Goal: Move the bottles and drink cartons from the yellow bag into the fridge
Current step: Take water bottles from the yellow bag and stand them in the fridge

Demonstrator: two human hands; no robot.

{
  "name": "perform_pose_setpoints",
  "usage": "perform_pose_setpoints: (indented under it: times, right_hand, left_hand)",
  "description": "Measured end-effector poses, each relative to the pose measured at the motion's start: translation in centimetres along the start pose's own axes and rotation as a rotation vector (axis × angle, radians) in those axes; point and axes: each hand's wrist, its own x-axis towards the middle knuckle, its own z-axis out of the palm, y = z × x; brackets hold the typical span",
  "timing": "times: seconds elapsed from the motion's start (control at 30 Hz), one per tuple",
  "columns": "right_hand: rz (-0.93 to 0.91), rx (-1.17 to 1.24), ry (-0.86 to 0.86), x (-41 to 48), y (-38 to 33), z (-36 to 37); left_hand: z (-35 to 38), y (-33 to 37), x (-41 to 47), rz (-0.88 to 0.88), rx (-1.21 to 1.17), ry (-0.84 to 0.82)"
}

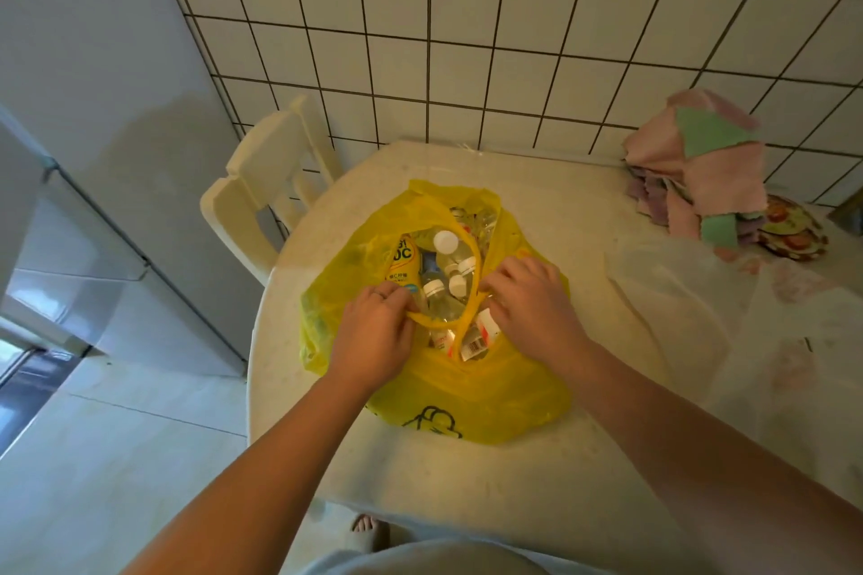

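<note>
A yellow plastic bag [485, 392] lies on the round cream table [537, 495], its mouth facing up. Inside it I see several clear bottles with white caps [446, 243], a yellow-labelled bottle [404, 259] at the left, and red-and-white cartons [485, 334] near the front. My left hand [373, 334] grips the bag's handle loop on the left side of the opening. My right hand [532, 308] grips the handle on the right side. The grey fridge [93, 154] stands at the left, its door hanging open at the far left.
A cream plastic chair [266, 196] stands between the fridge and the table. A pile of pink, green and purple cloths [700, 173] sits at the back right beside a patterned plate [794, 233]. A clear plastic bag [668, 289] lies right of the yellow bag. Tiled wall behind.
</note>
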Motion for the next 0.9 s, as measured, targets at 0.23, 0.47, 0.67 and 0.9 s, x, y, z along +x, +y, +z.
perform_pose_setpoints:
  times: [0.23,0.47,0.67,0.9]
  right_hand:
    - [0.077,0.120,0.093,-1.9,1.1,-0.3]
    - [0.071,0.205,0.114,-0.9,-0.6,0.3]
    - [0.079,0.201,0.088,2.4,-1.9,0.3]
    - [0.157,0.184,0.026,3.8,-2.5,0.5]
  left_hand:
    - [-2.5,-1.3,1.5,-0.486,-0.398,0.309]
    - [-3.2,-5.8,2.9,-0.815,-0.446,0.262]
    - [-3.7,-4.5,3.9,-0.337,-0.210,0.117]
    - [-2.5,-0.6,6.8,0.084,0.130,-0.365]
